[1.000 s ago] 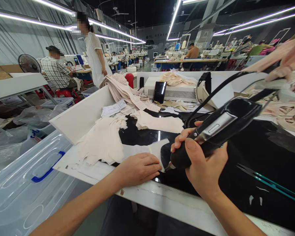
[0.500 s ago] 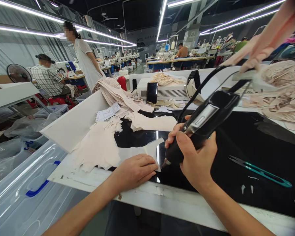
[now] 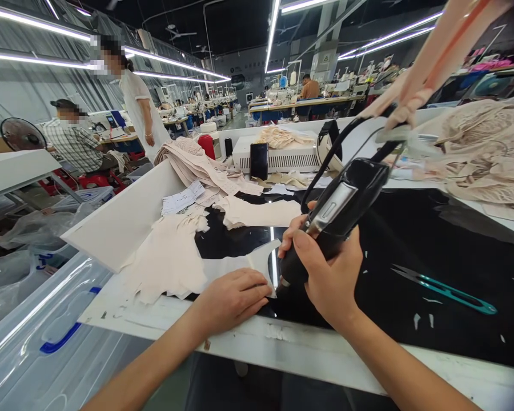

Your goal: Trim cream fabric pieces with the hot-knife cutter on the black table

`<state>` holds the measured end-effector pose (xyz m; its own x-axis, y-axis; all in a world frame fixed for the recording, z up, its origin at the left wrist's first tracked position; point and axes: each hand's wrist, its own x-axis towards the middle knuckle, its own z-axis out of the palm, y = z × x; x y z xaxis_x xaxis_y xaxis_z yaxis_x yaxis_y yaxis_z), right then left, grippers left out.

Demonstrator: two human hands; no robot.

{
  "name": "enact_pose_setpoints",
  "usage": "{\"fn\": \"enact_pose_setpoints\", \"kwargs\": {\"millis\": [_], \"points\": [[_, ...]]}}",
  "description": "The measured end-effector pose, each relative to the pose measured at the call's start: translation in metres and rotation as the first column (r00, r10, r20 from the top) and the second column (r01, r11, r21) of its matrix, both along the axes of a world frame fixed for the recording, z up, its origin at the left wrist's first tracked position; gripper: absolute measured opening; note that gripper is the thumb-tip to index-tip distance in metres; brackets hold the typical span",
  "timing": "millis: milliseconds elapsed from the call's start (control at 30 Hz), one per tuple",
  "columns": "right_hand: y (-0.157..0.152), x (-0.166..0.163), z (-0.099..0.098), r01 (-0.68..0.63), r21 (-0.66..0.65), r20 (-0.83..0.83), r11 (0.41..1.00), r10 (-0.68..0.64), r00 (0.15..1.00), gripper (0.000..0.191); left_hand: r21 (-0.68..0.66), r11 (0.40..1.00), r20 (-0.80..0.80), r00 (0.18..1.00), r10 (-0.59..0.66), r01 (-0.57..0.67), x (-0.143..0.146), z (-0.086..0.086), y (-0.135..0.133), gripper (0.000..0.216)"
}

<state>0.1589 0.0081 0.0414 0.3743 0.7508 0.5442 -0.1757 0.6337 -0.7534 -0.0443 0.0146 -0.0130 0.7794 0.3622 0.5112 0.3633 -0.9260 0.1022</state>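
Note:
My right hand [image 3: 336, 279] is wrapped round a black corded power tool [image 3: 346, 197] with a silver switch plate. The tool is tilted, its lower end close to the glossy black work surface [image 3: 405, 228], beside the edge of a cream fabric piece [image 3: 229, 265]. Flat on that piece lies my left hand [image 3: 237, 299], fingers stretched out near its right corner. To its left is a pile of cut cream fabric pieces [image 3: 167, 257]. Another fabric piece [image 3: 259, 213] lies beyond. Teal thread snips [image 3: 449, 291] rest on the right, near small white scraps.
Pink cloth strips [image 3: 415, 74] hang at the upper right by the tool's cord [image 3: 325, 165]. A phone [image 3: 259, 161] leans on a white vented box [image 3: 289, 158]. Fabric heaps [image 3: 492, 154] stand at right, a clear plastic bin [image 3: 21, 354] at left. Two people are beyond the table's left side.
The view has shifted slightly, and the tool in my right hand appears a little farther left. My left hand stays on the fabric. A standing person's arm has swung down.

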Motion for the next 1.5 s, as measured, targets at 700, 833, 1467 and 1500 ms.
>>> {"fn": "enact_pose_setpoints", "kwargs": {"millis": [700, 833, 1467, 1500], "points": [[-0.001, -0.003, -0.002, -0.008, -0.028, 0.000, 1.000, 0.008, 1.000, 0.037, 0.015, 1.000, 0.000, 1.000, 0.002, -0.002, 0.000, -0.001, 0.000, 0.028], [0.000, -0.004, -0.002, 0.016, -0.039, 0.030, 0.999, -0.015, 0.999, 0.033, 0.008, 1.000, -0.007, 1.000, 0.008, -0.008, 0.000, -0.002, 0.000, 0.028], [-0.016, 0.001, -0.001, 0.065, -0.068, 0.050, 0.996, -0.062, 0.997, 0.035, -0.085, 0.996, 0.038, 0.999, -0.026, 0.029, 0.000, 0.003, 0.000, 0.027], [-0.017, 0.002, 0.000, 0.058, -0.065, 0.065, 0.996, -0.053, 0.996, 0.034, -0.099, 0.994, 0.032, 0.999, -0.038, 0.041, -0.001, 0.005, -0.001, 0.027]]}}
